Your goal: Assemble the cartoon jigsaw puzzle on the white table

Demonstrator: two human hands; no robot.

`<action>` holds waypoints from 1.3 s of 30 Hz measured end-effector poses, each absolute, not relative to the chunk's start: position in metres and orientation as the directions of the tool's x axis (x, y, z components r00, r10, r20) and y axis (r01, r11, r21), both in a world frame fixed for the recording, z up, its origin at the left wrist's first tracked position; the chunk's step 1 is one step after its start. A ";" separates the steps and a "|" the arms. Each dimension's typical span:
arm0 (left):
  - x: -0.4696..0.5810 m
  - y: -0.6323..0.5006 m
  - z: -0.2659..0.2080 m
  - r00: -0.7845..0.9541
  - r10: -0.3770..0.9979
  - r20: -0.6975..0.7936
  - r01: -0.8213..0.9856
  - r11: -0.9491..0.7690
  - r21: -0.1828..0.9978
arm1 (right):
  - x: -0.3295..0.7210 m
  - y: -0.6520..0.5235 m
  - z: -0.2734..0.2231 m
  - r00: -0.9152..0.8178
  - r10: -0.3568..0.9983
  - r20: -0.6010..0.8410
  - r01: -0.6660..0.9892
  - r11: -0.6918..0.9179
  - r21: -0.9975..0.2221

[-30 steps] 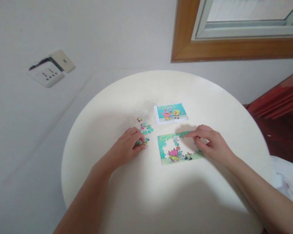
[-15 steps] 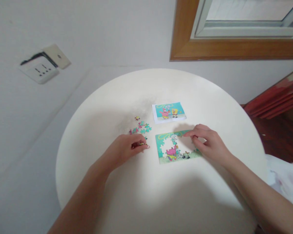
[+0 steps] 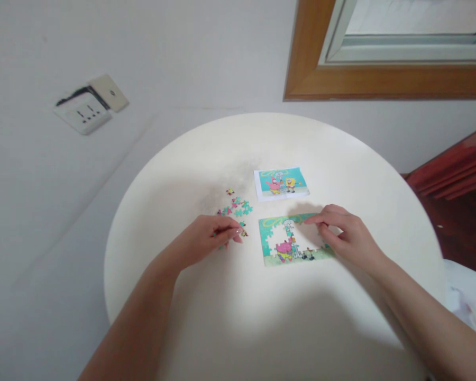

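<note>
One small yellow jigsaw piece with dark marks sits at the fingertips of our bare left hand, whose thumb and forefinger are drawn close together; we cannot tell whether they grip it or only touch it. Just beyond, we see loose turquoise and pink jigsaw pieces on the round white table. Our bare right hand, thumb and forefinger parted with nothing visible between them, has its forefinger at the upper edge of the partly filled, rectangular cartoon jigsaw. Behind that lies a white-bordered cartoon picture sheet.
</note>
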State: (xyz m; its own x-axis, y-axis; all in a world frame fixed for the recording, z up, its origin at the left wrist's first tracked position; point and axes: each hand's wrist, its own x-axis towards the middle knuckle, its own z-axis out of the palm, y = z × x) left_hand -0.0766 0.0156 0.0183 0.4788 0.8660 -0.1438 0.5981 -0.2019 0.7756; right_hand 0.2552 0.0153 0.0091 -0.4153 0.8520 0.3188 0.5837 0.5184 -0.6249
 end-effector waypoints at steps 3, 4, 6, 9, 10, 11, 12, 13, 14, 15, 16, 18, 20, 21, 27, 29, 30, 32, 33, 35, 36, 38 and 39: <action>-0.077 0.016 0.018 0.444 0.880 -0.171 0.649 -0.184 0.738 | 0.255 0.015 0.010 -0.416 0.848 0.328 0.584 0.526 -0.619; -0.076 0.016 0.018 0.438 0.884 -0.163 0.665 -0.197 0.720 | 0.255 0.015 0.010 -0.417 0.847 0.329 0.586 0.527 -0.615; -0.075 0.017 0.018 0.448 0.888 -0.105 0.693 -0.270 0.669 | 0.254 0.015 0.012 -0.418 0.847 0.329 0.593 0.529 -0.608; -0.077 0.020 0.019 0.465 0.885 0.003 0.724 -0.383 0.574 | 0.253 0.014 0.014 -0.421 0.849 0.320 0.600 0.525 -0.604; -0.080 0.021 0.019 0.453 0.891 0.027 0.736 -0.391 0.553 | 0.253 0.014 0.015 -0.423 0.848 0.319 0.600 0.526 -0.603; -0.083 0.022 0.020 0.426 0.903 0.049 0.751 -0.384 0.537 | 0.253 0.014 0.015 -0.424 0.848 0.319 0.597 0.527 -0.605; -0.087 0.023 0.021 0.387 0.919 0.071 0.771 -0.365 0.521 | 0.252 0.014 0.015 -0.425 0.847 0.320 0.594 0.528 -0.607; -0.092 0.024 0.021 0.340 0.935 0.097 0.794 -0.341 0.503 | 0.252 0.014 0.015 -0.425 0.846 0.322 0.590 0.529 -0.611; -0.097 0.025 0.022 0.290 0.948 0.129 0.820 -0.316 0.477 | 0.252 0.014 0.015 -0.423 0.847 0.321 0.587 0.526 -0.615; -0.103 0.026 0.023 0.241 0.957 0.164 0.844 -0.290 0.451 | 0.253 0.014 0.015 -0.419 0.851 0.318 0.587 0.521 -0.620; -0.108 0.027 0.023 0.198 0.960 0.197 0.864 -0.266 0.428 | 0.253 0.014 0.014 -0.415 0.854 0.313 0.590 0.515 -0.622; -0.115 0.027 0.023 0.145 0.959 0.243 0.885 -0.236 0.403 | 0.254 0.014 0.013 -0.411 0.859 0.305 0.602 0.508 -0.617; -0.119 0.028 0.021 0.129 0.955 0.267 0.889 -0.231 0.395 | 0.254 0.014 0.012 -0.424 0.853 0.304 0.610 0.517 -0.600; -0.119 0.028 0.020 0.132 0.953 0.273 0.889 -0.236 0.393 | 0.254 0.014 0.011 -0.438 0.846 0.305 0.610 0.529 -0.590; -0.110 0.030 0.015 0.195 0.942 0.272 0.882 -0.289 0.371 | 0.237 0.013 0.021 -0.595 0.754 0.280 0.618 0.651 -0.441; -0.109 0.030 0.014 0.208 0.943 0.259 0.879 -0.296 0.373 | 0.226 0.017 0.029 -0.677 0.687 0.265 0.591 0.722 -0.361; -0.109 0.030 0.013 0.210 0.944 0.255 0.879 -0.297 0.374 | 0.220 0.020 0.033 -0.711 0.654 0.258 0.570 0.752 -0.331; -0.111 0.031 0.011 0.212 0.945 0.248 0.880 -0.294 0.372 | 0.206 0.030 0.040 -0.760 0.595 0.261 0.519 0.797 -0.308; -0.113 0.031 0.010 0.210 0.946 0.246 0.883 -0.292 0.368 | 0.197 0.036 0.042 -0.782 0.565 0.262 0.487 0.817 -0.308; -0.115 0.033 0.007 0.215 0.947 0.239 0.886 -0.292 0.359 | 0.178 0.050 0.042 -0.805 0.529 0.270 0.450 0.840 -0.304; -0.116 0.034 0.005 0.219 0.947 0.237 0.887 -0.294 0.355 | 0.167 0.057 0.040 -0.807 0.520 0.281 0.439 0.846 -0.304; -0.118 0.036 0.002 0.225 0.946 0.234 0.889 -0.298 0.347 | 0.146 0.071 0.036 -0.824 0.496 0.272 0.410 0.855 -0.316; -0.119 0.037 0.000 0.229 0.945 0.234 0.890 -0.300 0.343 | 0.135 0.076 0.033 -0.834 0.488 0.257 0.407 0.859 -0.309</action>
